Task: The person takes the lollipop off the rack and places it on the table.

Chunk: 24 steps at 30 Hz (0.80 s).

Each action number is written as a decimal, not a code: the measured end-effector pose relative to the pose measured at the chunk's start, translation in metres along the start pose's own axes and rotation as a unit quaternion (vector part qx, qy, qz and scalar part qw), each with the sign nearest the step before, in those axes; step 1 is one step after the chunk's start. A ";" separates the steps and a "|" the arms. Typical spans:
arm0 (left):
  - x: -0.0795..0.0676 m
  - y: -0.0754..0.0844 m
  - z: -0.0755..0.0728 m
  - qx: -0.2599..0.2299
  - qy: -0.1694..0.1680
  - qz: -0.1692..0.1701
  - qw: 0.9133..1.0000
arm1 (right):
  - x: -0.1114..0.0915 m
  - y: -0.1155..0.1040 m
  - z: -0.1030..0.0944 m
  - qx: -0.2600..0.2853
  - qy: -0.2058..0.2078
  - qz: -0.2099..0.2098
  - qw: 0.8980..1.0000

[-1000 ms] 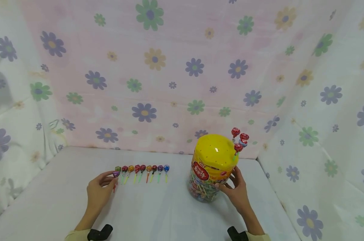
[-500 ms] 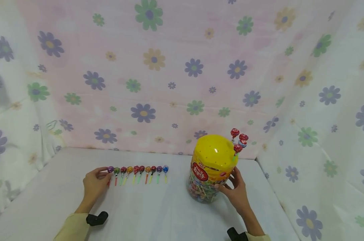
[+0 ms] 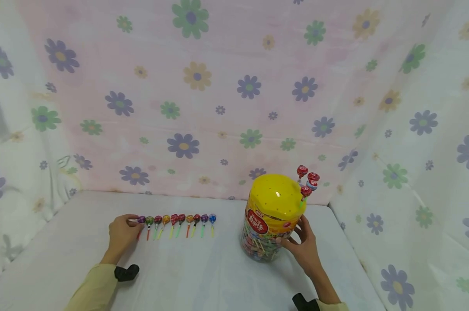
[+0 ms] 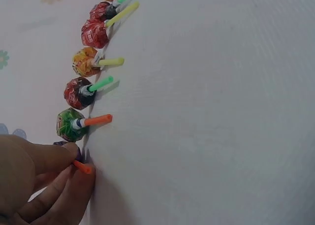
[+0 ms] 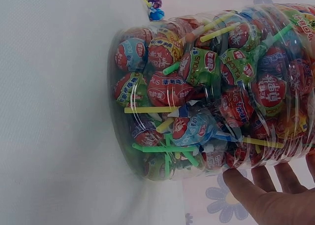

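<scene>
At the left end of a row of lollipops (image 3: 174, 220), my left hand (image 3: 122, 234) pinches a purple-wrapped lollipop (image 3: 141, 220). In the left wrist view its orange-red stick (image 4: 81, 167) shows between thumb and fingers, while most of the head is covered. Beside it lies a green-wrapped lollipop (image 4: 72, 125). My right hand (image 3: 303, 247) holds the side of a big clear lollipop jar (image 3: 258, 237), thumb in front and fingers curved round the right side. The jar stands upright on the table under a yellow lid (image 3: 277, 192).
Several lollipops (image 3: 305, 190) stick up at the right edge of the jar's lid. A white cloth covers the table (image 3: 188, 272). A flowered curtain (image 3: 219, 108) hangs behind and at both sides.
My left hand has moved left and set the purple lollipop down beside the green one, from in front of it. The right hand and jar have stayed put.
</scene>
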<state>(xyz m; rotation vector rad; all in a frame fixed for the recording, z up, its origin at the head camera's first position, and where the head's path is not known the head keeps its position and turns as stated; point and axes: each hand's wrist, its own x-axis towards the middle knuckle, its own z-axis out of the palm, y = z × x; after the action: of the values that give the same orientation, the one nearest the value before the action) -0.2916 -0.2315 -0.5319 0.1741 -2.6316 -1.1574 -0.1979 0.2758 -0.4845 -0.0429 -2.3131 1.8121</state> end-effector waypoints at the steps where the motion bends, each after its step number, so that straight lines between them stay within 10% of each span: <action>1: 0.000 0.000 0.000 0.004 -0.001 0.003 1.000 | 0.000 0.000 0.000 0.000 0.000 0.000 1.000; 16: -0.010 0.008 -0.009 -0.009 0.003 -0.017 1.000 | 0.003 0.000 0.003 -0.004 -0.002 -0.007 1.000; 24: -0.011 0.045 -0.003 -0.069 0.050 0.085 0.993 | 0.001 0.000 0.002 -0.003 0.003 -0.004 1.000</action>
<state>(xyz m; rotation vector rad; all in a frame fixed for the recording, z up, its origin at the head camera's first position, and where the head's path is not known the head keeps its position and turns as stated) -0.2800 -0.2010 -0.4991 -0.0181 -2.4170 -1.2321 -0.1995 0.2741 -0.4846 -0.0394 -2.3117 1.7982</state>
